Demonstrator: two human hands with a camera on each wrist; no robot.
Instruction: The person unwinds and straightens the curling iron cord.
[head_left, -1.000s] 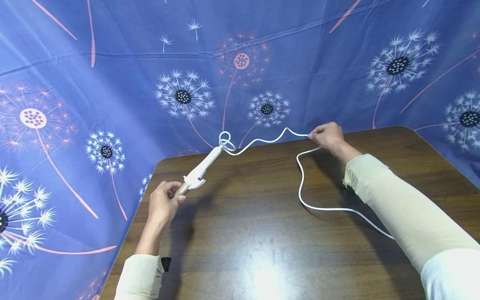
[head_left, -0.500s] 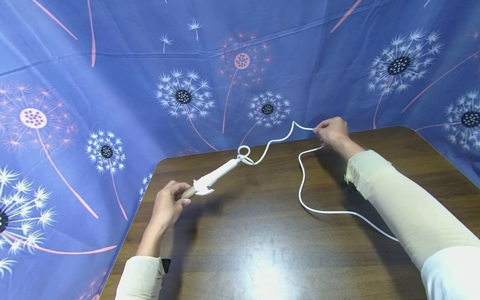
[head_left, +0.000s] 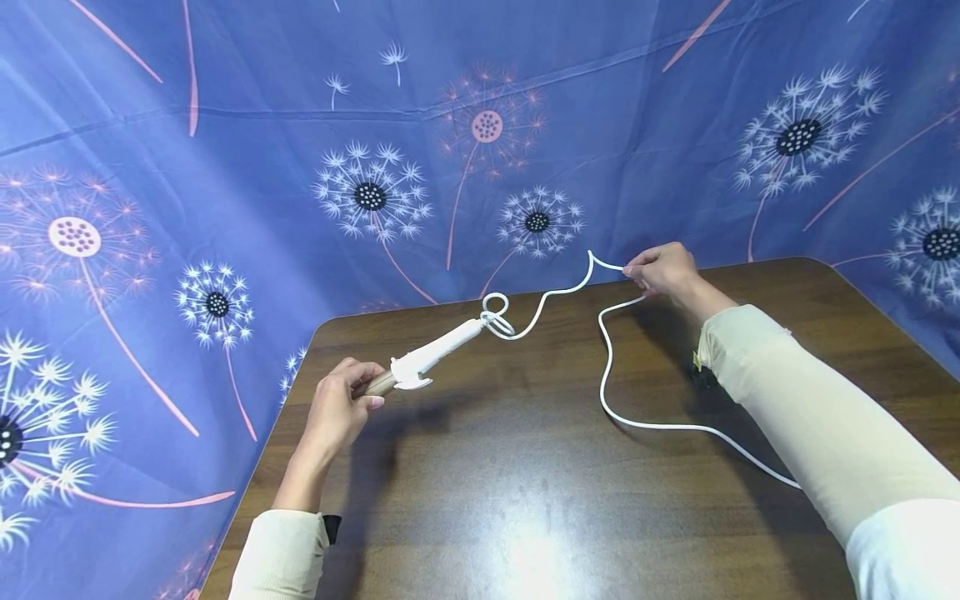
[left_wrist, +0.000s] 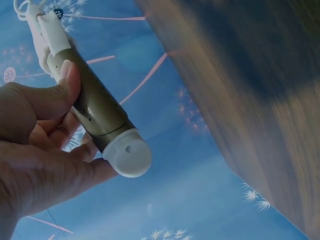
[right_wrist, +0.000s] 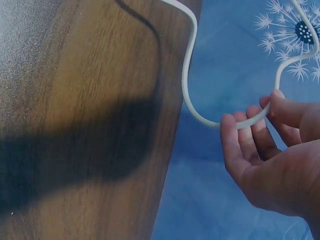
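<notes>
A curling iron (head_left: 435, 352) with a white handle and a brownish-gold barrel (left_wrist: 97, 102) is held above the left part of the table. My left hand (head_left: 337, 408) grips it by the barrel, thumb on one side and fingers on the other. In the left wrist view, the barrel's white end cap (left_wrist: 131, 155) and small holes are visible. The handle points away to the right, where its white cord (head_left: 551, 293) leaves in small loops. Farther right, my right hand (head_left: 663, 271) pinches the cord between thumb and fingers, the cord also crossing the other fingers (right_wrist: 230, 137).
Beyond my right hand the cord curves down across the brown wooden table (head_left: 487, 475) and passes under the right forearm (head_left: 802, 417). A blue dandelion-print cloth (head_left: 262, 67) hangs behind the table and along its left side.
The curling iron has tilted flatter, its handle end swinging right and lower. My left hand has shifted slightly right. My right hand rose a little with the cord, then dropped back slightly.
</notes>
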